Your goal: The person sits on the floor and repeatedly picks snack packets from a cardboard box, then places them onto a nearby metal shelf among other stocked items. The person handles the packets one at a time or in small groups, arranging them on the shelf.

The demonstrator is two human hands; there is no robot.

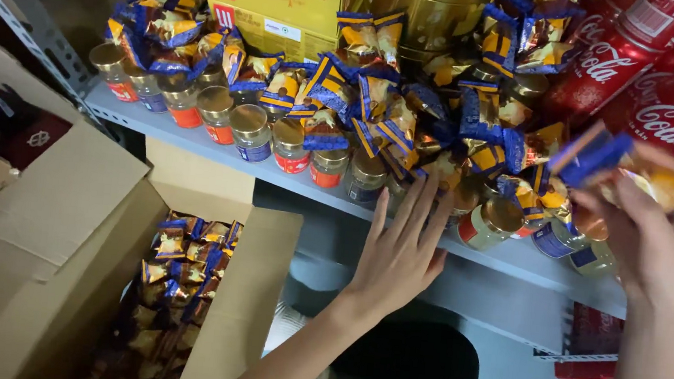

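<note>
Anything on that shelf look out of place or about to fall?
Yes: blue-and-gold snack packets are heaped loosely over the small jars. One jar by the left hand lies tipped at the shelf edge. The right hand holds packets.

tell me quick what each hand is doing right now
Left hand: open, fingers spread, at the shelf edge, holding nothing.
Right hand: closed on blue and gold wrapped snack packets.

grey metal shelf, slotted upright, dim.
</note>
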